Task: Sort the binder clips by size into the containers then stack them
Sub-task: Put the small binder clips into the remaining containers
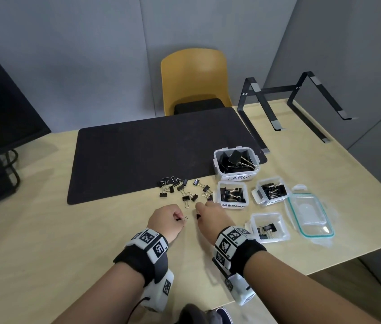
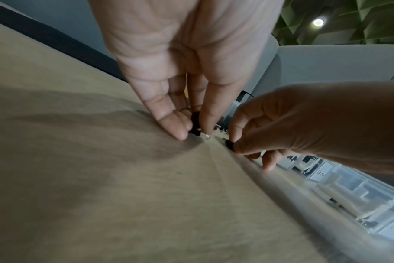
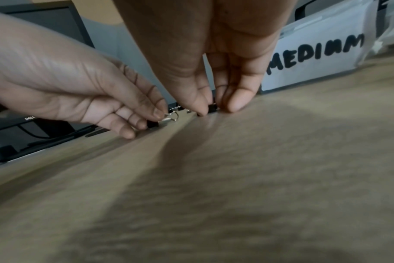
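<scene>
both hands were down low on the table, close side by side. the left hand pinched a small binder clip by its black body, and the clip's wire handles stuck out to the right, toward the other hand. the right hand pinched another little clip between thumb and fingertips, right at the table top. in the right wrist view the black body of that clip showed between the finger pads.

the pile of loose clips lay just past both hands, on the edge of the dark mat. the boxes all sat off to the right. so the right hand was the nearer one to them. the box with only a few small clips sat right beside the right wrist, and i think the little clips should go there, a short move to the right and back. i could not read a label on that box.

one box said "large". the next one said "mediam", spelled that way in black marker. a third box had small writing that looked like "medium", but it was too tiny to be sure. a clear lid lay at the far right. the monitor stand at the left said "dell".
</scene>
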{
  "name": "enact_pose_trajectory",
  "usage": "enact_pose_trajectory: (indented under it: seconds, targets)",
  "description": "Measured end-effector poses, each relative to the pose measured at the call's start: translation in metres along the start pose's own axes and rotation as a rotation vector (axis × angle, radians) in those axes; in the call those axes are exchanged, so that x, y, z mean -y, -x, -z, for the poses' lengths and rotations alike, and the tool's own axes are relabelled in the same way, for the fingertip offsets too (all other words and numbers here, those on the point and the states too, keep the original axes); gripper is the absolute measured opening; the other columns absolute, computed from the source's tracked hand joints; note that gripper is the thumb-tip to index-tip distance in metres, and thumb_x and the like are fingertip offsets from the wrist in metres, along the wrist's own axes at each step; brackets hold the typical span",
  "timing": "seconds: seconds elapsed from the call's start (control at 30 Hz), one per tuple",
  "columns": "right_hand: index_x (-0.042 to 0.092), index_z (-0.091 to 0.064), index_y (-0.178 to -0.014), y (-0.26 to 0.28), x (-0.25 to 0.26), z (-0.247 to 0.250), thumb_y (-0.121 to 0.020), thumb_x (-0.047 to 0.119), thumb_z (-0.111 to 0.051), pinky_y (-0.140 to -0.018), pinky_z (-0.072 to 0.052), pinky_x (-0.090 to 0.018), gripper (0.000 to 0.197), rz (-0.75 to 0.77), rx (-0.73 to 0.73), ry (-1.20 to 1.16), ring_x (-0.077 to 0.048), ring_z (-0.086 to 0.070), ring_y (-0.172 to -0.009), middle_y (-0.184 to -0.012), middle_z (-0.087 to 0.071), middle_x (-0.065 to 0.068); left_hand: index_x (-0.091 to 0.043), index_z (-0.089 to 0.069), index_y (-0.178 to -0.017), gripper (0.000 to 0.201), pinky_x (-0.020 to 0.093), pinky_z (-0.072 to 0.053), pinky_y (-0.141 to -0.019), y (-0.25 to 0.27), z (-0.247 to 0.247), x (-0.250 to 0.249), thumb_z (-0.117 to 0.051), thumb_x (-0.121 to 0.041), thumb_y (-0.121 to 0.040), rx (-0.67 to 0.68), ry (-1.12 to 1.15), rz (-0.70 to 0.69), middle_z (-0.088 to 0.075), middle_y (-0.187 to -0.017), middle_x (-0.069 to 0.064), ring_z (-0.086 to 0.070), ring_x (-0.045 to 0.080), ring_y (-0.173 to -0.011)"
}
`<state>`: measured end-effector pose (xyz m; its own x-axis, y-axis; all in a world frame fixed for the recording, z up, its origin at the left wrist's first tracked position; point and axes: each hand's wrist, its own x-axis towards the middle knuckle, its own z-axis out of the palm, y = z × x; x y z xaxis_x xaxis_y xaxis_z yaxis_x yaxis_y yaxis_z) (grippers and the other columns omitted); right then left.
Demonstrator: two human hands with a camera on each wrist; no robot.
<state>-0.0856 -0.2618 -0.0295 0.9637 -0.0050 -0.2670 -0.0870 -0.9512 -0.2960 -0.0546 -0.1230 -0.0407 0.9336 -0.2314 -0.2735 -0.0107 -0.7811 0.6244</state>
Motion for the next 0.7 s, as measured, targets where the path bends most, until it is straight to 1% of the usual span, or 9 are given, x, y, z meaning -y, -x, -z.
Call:
enact_pose_trajectory:
  seconds: [0.07,0.2,0.3,0.37,0.47,0.57,0.7]
  targets:
    - [0.005,-0.049,-0.112,0.000,0.000,0.000,-0.089,0.008,-0.042,-0.089,-0.043,-0.035,0.024,-0.010,-0.001,-0.016,-0.029,-0.047,-0.110,-0.113,-0.052,-0.013,-0.027,-0.059,-0.074,0.015,0.022,-0.045,-0.071,0.001,0.000,-0.002,-0.065,-0.016,-0.081,0.002,-0.002,0.008,-0.053,-0.067,-0.014,-0.055,0.011,-0.076]
    - [0.003,-0.051,-0.111,-0.002,-0.002,0.004,-0.087,0.009,-0.046,-0.089,-0.043,-0.033,0.025,0.015,0.017,-0.016,-0.028,-0.050,-0.109,-0.116,-0.050,-0.013,-0.030,-0.054,-0.068,0.022,0.025,-0.048,-0.075,0.006,0.000,-0.003,-0.065,-0.017,-0.082,0.001,0.018,0.060,-0.054,-0.068,-0.015,-0.059,0.013,-0.080]
    - [0.003,-0.052,-0.113,-0.005,-0.004,0.007,-0.087,0.010,-0.049,-0.091,-0.043,-0.032,0.028,0.041,0.044,0.013,-0.027,-0.048,-0.111,-0.117,-0.050,-0.011,-0.030,-0.055,-0.069,0.020,0.025,-0.049,-0.076,0.010,-0.001,-0.003,-0.065,-0.019,-0.083,-0.007,0.021,0.093,-0.055,-0.071,-0.015,-0.060,0.013,-0.082]
    - [0.003,-0.054,-0.112,-0.007,-0.005,0.007,-0.084,0.012,-0.053,-0.089,-0.044,-0.033,0.029,0.046,0.066,0.027,-0.027,-0.048,-0.110,-0.115,-0.049,-0.011,-0.026,-0.057,-0.073,0.014,0.024,-0.048,-0.076,0.012,-0.002,-0.004,-0.064,-0.019,-0.084,-0.019,0.029,0.099,-0.056,-0.074,-0.014,-0.059,0.012,-0.083]
    - [0.003,-0.056,-0.107,-0.007,-0.007,0.007,-0.082,0.017,-0.057,-0.084,-0.045,-0.033,0.029,0.045,0.117,0.023,-0.027,-0.050,-0.104,-0.110,-0.051,-0.012,-0.025,-0.059,-0.077,0.011,0.024,-0.049,-0.078,0.014,-0.003,-0.006,-0.064,-0.019,-0.084,-0.036,0.032,0.115,-0.058,-0.079,-0.012,-0.060,0.012,-0.086]
    - [0.004,-0.054,-0.107,-0.007,-0.009,0.007,-0.082,0.013,-0.052,-0.085,-0.047,-0.034,0.027,0.072,0.162,0.041,-0.029,-0.052,-0.103,-0.109,-0.055,-0.014,-0.025,-0.060,-0.077,0.010,0.026,-0.051,-0.080,0.016,-0.004,-0.008,-0.064,-0.020,-0.084,-0.039,0.044,0.143,-0.061,-0.083,-0.009,-0.061,0.013,-0.087]
    - [0.005,-0.046,-0.112,-0.006,-0.009,0.008,-0.082,0.009,-0.053,-0.083,-0.046,-0.035,0.031,0.081,0.130,0.003,-0.031,-0.053,-0.102,-0.108,-0.056,-0.014,-0.026,-0.060,-0.073,0.014,0.032,-0.054,-0.079,0.016,-0.005,-0.009,-0.066,-0.018,-0.082,-0.052,0.084,0.189,-0.067,-0.084,-0.005,-0.064,0.016,-0.083]
